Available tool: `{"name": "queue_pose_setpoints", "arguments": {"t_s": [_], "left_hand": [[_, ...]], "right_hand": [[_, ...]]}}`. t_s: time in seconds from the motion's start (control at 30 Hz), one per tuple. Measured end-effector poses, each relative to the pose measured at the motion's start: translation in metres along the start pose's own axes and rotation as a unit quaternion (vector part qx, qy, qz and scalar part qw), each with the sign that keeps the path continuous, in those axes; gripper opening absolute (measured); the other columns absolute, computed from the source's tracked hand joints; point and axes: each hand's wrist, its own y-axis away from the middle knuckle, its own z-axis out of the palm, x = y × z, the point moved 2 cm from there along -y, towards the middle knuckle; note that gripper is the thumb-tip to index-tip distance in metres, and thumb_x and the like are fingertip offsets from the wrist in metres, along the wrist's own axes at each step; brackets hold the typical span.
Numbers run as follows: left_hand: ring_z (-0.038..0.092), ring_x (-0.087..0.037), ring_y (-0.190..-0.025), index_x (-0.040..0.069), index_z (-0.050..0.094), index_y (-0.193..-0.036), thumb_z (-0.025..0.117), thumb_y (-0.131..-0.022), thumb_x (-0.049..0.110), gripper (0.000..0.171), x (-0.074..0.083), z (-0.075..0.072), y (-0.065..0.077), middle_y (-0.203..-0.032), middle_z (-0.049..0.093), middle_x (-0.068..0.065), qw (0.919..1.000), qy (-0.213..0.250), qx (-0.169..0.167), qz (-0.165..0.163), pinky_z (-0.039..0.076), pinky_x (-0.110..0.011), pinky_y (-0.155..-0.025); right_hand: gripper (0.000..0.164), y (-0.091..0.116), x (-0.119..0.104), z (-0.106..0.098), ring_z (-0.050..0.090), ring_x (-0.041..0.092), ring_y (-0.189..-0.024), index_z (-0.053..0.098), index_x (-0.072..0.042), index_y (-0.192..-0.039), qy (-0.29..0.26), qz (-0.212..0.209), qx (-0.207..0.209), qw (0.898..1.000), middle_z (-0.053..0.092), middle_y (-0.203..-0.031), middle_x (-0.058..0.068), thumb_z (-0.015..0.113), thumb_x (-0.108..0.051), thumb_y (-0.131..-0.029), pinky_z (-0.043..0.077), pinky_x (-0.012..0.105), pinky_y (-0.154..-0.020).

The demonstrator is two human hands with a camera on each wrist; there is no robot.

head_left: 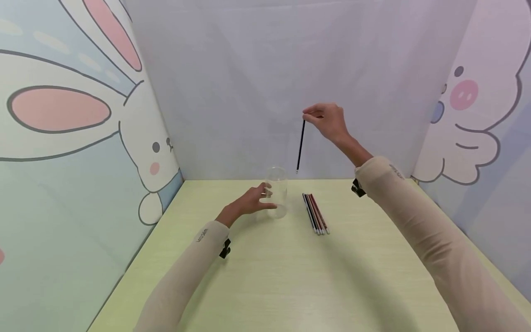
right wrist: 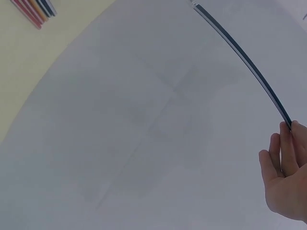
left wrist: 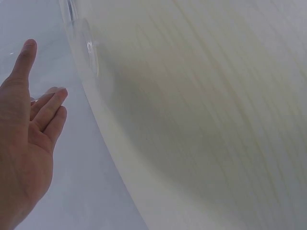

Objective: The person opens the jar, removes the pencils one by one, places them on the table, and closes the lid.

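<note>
My left hand (head_left: pixel 254 199) holds a clear, see-through cup (head_left: pixel 281 191) from its left side, thumb in front and fingers partly seen through the wall. The cup stands upright on the table; its round base (left wrist: pixel 90 50) shows in the left wrist view beyond the left hand (left wrist: pixel 31 129). High to the right, my right hand (head_left: pixel 329 121) pinches a black pencil (head_left: pixel 301 145) by its upper end. The pencil hangs slightly tilted, its silvery end lowest, above and right of the cup. In the right wrist view the pencil (right wrist: pixel 249 64) runs up from the fingertips of the right hand (right wrist: pixel 288 177).
Several pencils (head_left: pixel 315 214), dark and reddish with silvery ends, lie side by side on the pale table (head_left: pixel 265 286), right of the cup. A grey backdrop (head_left: pixel 232 92) rises at the table's far edge. Cartoon panels (head_left: pixel 137 152) stand along both sides.
</note>
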Motion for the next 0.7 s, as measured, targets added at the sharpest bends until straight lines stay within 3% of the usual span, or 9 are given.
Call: {"name": "queue_pose_setpoints", "arguments": {"t_s": [0.7], "left_hand": [[0.057,-0.036,-0.135,0.001,0.038,-0.146,0.077,-0.097,0.031,0.07,-0.002,-0.001,0.001,-0.143,0.058,-0.026,0.9999,0.011,0.004,-0.005,0.047,-0.056,-0.111]], "right_hand": [[0.023,0.054,0.077,0.017,0.07,0.04,-0.106,0.076,0.003,-0.117,0.033,0.06,-0.082,0.994,0.074,-0.114,0.024,0.069,-0.013,-0.102,0.053,0.057,-0.097]]}}
